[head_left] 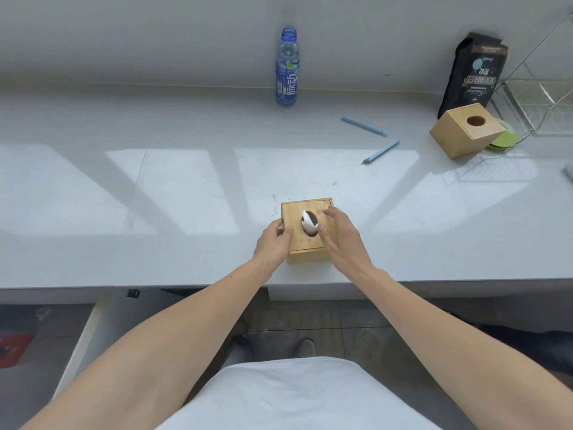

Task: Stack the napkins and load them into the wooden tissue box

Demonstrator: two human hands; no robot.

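Note:
A wooden tissue box (299, 209) stands on the grey counter near its front edge. A white napkin (308, 222) sticks up out of the oval hole in the box's top. My left hand (273, 242) grips the box's left front corner, thumb on the lid. My right hand (339, 235) lies over the right side of the lid with its fingers spread, thumb beside the hole. The napkins inside the box are hidden.
A second wooden tissue box (465, 130) sits tilted at the far right on green plates (504, 141), beside a black bag (473, 71) and a wire rack (539, 97). Two blue pens (364, 125) lie behind. A blue bottle (286, 69) stands by the wall.

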